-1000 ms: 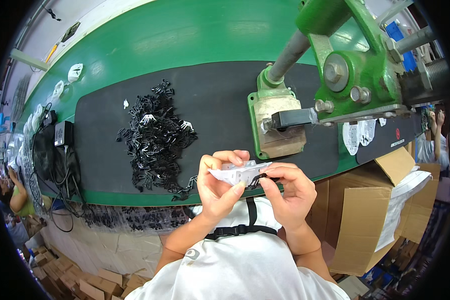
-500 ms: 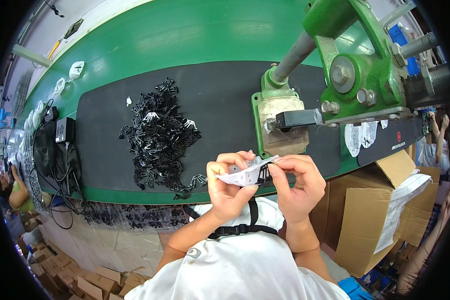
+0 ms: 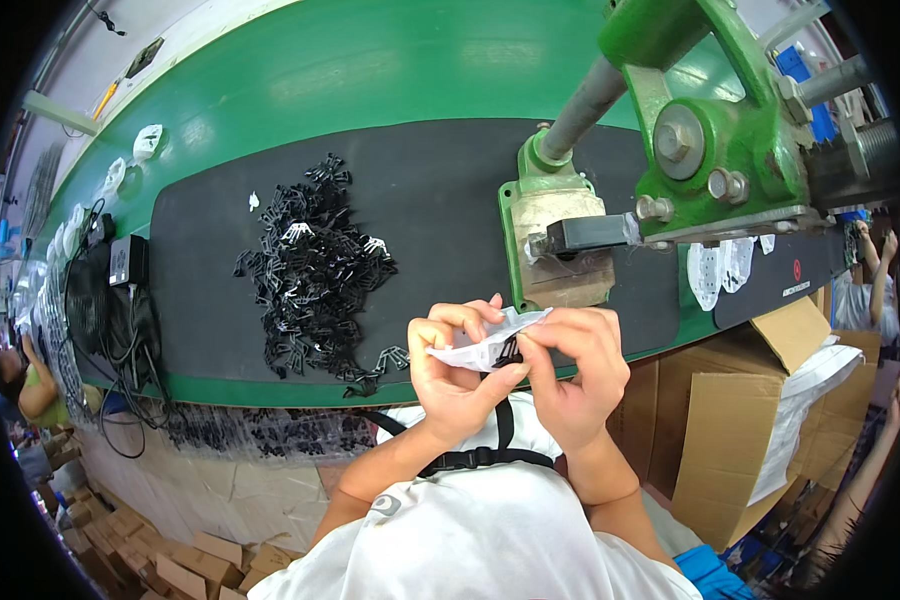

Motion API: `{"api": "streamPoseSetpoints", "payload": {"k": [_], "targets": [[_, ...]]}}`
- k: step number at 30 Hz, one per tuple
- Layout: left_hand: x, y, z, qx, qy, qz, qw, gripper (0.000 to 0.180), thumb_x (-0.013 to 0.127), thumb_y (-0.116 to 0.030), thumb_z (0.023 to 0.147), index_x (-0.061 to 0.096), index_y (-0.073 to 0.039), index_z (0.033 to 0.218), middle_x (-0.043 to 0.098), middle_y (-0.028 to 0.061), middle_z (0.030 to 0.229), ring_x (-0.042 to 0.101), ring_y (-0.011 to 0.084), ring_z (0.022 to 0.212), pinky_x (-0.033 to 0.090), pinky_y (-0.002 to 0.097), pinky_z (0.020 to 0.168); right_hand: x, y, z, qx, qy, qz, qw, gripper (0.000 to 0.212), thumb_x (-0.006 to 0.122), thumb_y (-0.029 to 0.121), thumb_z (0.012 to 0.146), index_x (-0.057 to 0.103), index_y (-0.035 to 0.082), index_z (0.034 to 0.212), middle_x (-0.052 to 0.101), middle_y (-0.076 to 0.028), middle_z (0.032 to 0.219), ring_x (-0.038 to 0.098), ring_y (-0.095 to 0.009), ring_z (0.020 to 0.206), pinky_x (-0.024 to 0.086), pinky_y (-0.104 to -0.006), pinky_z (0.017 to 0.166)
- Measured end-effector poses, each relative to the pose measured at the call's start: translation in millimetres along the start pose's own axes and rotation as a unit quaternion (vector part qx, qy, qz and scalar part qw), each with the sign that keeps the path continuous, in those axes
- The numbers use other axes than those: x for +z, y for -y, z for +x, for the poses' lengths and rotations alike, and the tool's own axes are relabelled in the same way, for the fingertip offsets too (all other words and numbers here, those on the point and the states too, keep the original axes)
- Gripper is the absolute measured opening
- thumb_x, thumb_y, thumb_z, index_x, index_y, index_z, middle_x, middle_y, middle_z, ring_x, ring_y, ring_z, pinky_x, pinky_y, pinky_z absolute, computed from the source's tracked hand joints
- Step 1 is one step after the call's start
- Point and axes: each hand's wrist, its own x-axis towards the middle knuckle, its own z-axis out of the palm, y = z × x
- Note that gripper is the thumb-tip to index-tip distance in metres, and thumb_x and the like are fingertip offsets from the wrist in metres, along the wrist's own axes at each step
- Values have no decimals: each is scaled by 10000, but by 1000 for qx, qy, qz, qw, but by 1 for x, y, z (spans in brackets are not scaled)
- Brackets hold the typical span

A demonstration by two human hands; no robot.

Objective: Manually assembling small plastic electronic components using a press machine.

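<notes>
Close in front of my chest, just past the table edge, my left hand grips a thin white plastic shell with small holes. A black slotted plastic clip sits against the shell's right side. My right hand is closed there, thumb and fingers pinching the clip and the shell's edge together. Its fingers cover most of the clip, so I cannot tell how it is seated. To the left, a heap of black plastic clips lies on the dark mat, a few strays at its near edge.
A green hand press with a metal base plate stands beyond my right hand. White shells lie to its right. An open cardboard box is at my right. A black adapter with cables sits at the table's left end.
My right hand has shifted slightly left and its fingers now cover more of the black clip. The left hand still grips the white shell, moved only a little.
</notes>
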Motion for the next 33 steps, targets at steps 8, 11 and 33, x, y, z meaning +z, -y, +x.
{"api": "streamPoseSetpoints", "payload": {"k": [8, 11, 33], "targets": [[-6, -6, 5, -70, 19, -56, 996, 492, 738, -31, 759, 298, -107, 965, 440, 93, 1009, 511, 233, 1044, 366, 508, 1094, -11, -2, 1, 153, 85, 214, 961, 298, 719, 28, 758, 661, -9, 1049, 621, -143, 1095, 602, -225, 978, 479, -325, 871], [-7, -3, 5, -68, 2, -85, 994, 490, 729, -38, 762, 301, -107, 991, 438, 115, 1052, 515, 248, 1074, 391, 502, 1080, -8, -9, -7, 157, 170, 276, 933, 281, 672, 17, 795, 644, -36, 1070, 621, -151, 1109, 610, -222, 1019, 466, -316, 918], [-8, -4, 10, -151, 21, -67, 986, 500, 689, 0, 771, 337, -105, 1111, 436, 165, 1209, 516, 350, 1210, 472, 494, 1025, -11, -10, -14, 371, 140, 447, 802, 189, 607, -20, 897, 628, -52, 1082, 671, -89, 1036, 618, -119, 969, 506, -270, 853]]}}
